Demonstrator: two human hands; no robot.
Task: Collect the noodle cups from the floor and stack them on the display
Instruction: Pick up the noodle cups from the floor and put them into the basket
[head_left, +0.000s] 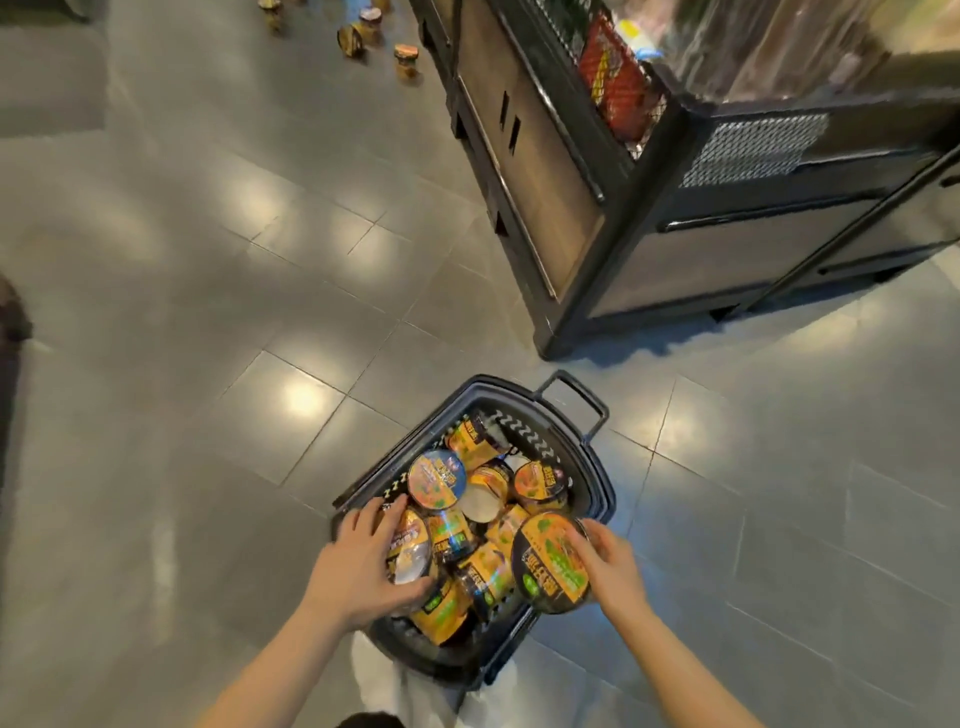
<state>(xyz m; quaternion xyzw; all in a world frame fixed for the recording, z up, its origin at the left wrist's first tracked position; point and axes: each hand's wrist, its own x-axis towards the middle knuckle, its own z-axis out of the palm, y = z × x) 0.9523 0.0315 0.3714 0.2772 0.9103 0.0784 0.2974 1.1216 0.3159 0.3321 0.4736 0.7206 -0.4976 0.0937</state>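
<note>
Over the basket (582, 441) rim, both hands (358, 566) on noodle cups (550, 561).

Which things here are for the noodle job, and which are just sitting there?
For the job:
noodle cups in the basket
cup in the right hand
cups on the floor
black basket
dark display stand

Just there:
red packets on the stand
grey floor tiles
</note>
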